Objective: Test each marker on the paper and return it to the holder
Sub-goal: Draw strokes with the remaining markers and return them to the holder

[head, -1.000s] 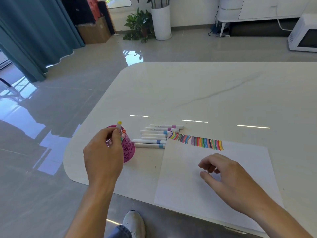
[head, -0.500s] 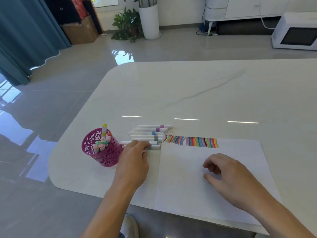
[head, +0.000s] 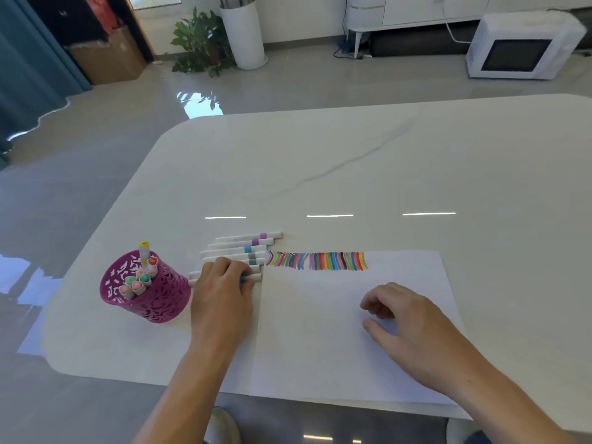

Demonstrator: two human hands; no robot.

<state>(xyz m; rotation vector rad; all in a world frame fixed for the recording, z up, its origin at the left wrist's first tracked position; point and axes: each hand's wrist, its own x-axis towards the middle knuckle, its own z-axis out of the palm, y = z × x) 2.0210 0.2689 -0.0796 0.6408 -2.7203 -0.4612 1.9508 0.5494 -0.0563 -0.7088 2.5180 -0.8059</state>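
Our left hand curls over the slim white plastic marker beneath its fingertips, grip unclear, right hand slack and empty; light, stiff, slick, so we'd pinch mid-barrel.

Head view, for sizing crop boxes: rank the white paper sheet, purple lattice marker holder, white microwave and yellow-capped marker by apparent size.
1. White paper sheet, clearly largest.
2-3. White microwave and purple lattice marker holder: they look about alike, and the microwave is farther off, so unranked.
4. Yellow-capped marker, smallest.
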